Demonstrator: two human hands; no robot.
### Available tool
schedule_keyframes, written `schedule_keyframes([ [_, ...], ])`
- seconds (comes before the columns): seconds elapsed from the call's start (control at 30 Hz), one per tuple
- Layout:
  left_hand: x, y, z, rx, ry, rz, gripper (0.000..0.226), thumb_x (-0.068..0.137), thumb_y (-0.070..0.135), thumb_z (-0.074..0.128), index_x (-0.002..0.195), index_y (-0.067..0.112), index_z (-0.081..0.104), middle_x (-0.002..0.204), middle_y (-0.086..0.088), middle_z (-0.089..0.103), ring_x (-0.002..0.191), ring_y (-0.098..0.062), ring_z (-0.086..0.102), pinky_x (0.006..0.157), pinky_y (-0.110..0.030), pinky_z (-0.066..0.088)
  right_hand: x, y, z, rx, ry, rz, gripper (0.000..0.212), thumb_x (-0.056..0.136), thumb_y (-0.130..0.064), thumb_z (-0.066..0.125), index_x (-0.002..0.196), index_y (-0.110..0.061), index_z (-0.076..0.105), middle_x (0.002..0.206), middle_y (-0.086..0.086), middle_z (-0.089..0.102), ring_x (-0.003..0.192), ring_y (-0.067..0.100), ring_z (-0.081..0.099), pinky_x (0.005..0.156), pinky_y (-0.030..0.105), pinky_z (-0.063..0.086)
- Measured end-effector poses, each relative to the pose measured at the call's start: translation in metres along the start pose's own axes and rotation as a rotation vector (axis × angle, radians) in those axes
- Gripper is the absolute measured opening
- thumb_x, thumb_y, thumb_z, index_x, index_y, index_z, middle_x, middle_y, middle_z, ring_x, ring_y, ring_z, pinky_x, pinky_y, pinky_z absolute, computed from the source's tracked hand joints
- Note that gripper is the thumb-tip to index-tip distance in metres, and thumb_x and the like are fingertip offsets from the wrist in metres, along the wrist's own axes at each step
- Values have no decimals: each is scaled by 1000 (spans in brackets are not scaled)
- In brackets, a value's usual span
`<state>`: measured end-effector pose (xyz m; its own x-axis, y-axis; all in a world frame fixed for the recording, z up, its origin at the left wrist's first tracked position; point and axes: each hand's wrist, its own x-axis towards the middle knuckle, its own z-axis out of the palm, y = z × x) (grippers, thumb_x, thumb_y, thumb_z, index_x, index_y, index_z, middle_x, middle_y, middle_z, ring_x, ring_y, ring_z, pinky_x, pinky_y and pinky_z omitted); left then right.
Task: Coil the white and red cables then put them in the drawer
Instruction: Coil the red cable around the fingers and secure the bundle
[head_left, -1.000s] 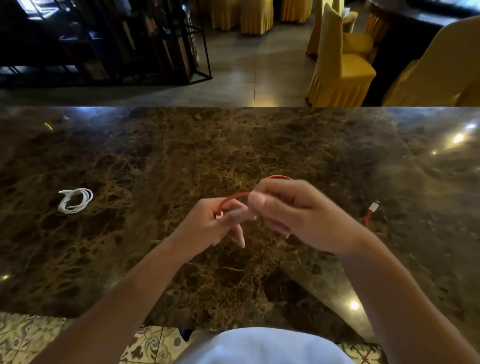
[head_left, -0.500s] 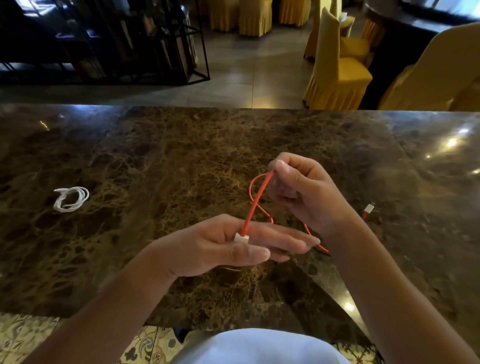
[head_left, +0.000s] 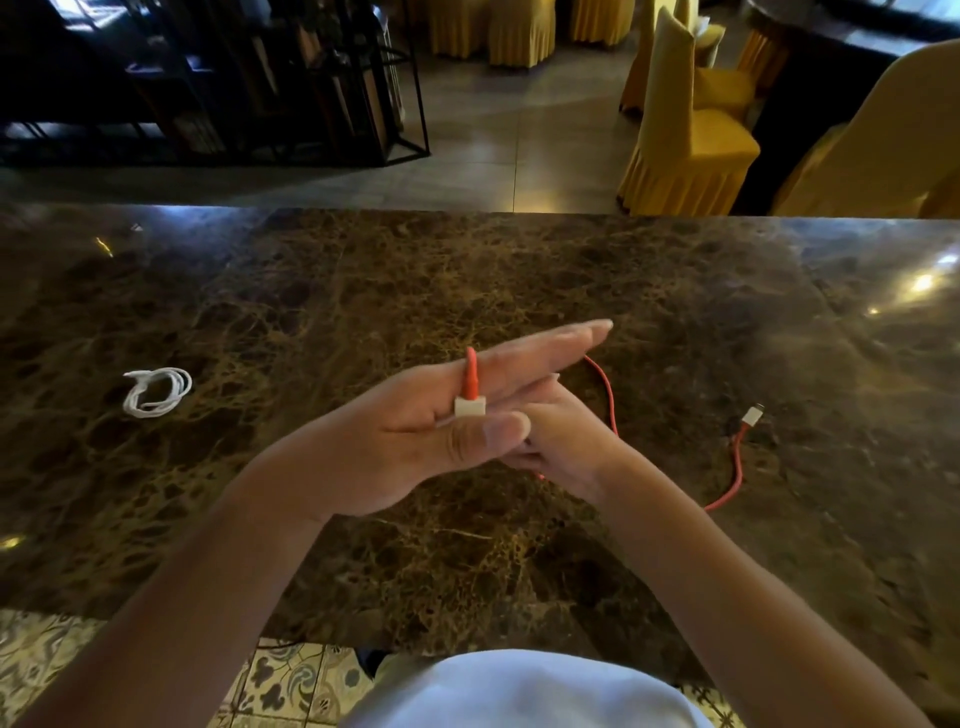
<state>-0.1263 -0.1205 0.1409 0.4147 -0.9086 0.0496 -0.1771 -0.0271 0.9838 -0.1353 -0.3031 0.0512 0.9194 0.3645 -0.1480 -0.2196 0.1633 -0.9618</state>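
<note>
Head view: left hand (head_left: 415, 441) held above the dark marble table (head_left: 363, 291), fingers extended flat, thumb pinning the white plug end of the red cable (head_left: 610, 402) against the palm side. The cable passes over the index finger and behind. Right hand (head_left: 561, 441) lies beneath the left fingers; its grip cannot be determined. The cable's far plug rests on the table to the right. White cable (head_left: 156, 392) lies coiled on the table, well apart to the left.

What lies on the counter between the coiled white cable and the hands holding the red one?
Nothing: in the head view, the marble counter is bare between the white cable and the left hand, which pins the red cable plug.
</note>
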Motion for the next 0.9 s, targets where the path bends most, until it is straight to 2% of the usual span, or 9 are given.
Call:
schedule_keyframes([
  [0.07,0,0,-2,4,23,19,67,107,33,50,162,13,19,174,-1,20,161,-18,19,128,-38,24,-4,2,1,20,-17,15,37,108,-18,52,75,-15,68,52,7,41,46,16,30,49,34,16],
  [0.1,1,1,-2,14,40,23,66,107,29,50,162,13,17,175,-1,18,161,-17,18,129,-38,22,-6,4,2,19,-29,20,38,107,-26,53,73,-18,67,51,0,41,45,12,29,50,35,15],
  [0.2,3,-3,-5,106,111,10,67,104,17,48,162,12,15,175,-1,17,161,-13,16,130,-40,19,-13,6,4,-17,-41,37,41,99,-45,55,77,-13,65,50,-2,41,43,11,29,51,34,16],
  [0.27,5,-7,-10,181,143,-8,68,103,14,48,163,10,16,175,0,17,161,-12,15,131,-40,19,-18,6,2,-85,-33,53,48,98,-51,53,80,-8,65,49,-2,41,42,10,29,49,29,20],
  [0.4,3,-20,-22,322,186,-56,66,106,10,48,164,8,18,174,3,18,161,-11,14,131,-38,19,-29,3,-1,-280,-6,56,50,107,-41,50,85,0,67,51,-2,46,45,11,36,50,23,32],
  [0.57,-2,-36,-33,467,179,-162,65,107,3,51,164,18,24,173,13,22,160,-2,12,132,-45,17,-45,-18,-2,-740,-19,19,24,107,-32,55,97,-20,74,51,-7,59,46,4,54,57,16,44],
  [0.67,-5,-42,-35,482,127,-219,64,107,1,50,163,23,28,171,16,24,159,2,9,132,-39,12,-54,-36,-3,-916,-2,-38,18,104,-31,56,98,-25,73,55,-6,65,53,7,65,61,17,48],
  [0.8,-7,-45,-36,454,67,-255,66,105,-7,49,157,31,39,169,16,29,158,6,10,132,-34,10,-64,-55,-3,-839,-9,-147,14,103,-24,61,95,-20,72,56,-3,65,49,11,62,55,20,46],
  [0.9,-3,-50,-32,460,-14,-264,65,105,-8,48,157,30,42,168,19,31,158,6,8,132,-33,10,-65,-64,3,-739,-72,-227,10,103,-19,65,98,-15,73,55,-4,61,47,11,57,54,19,43],
])
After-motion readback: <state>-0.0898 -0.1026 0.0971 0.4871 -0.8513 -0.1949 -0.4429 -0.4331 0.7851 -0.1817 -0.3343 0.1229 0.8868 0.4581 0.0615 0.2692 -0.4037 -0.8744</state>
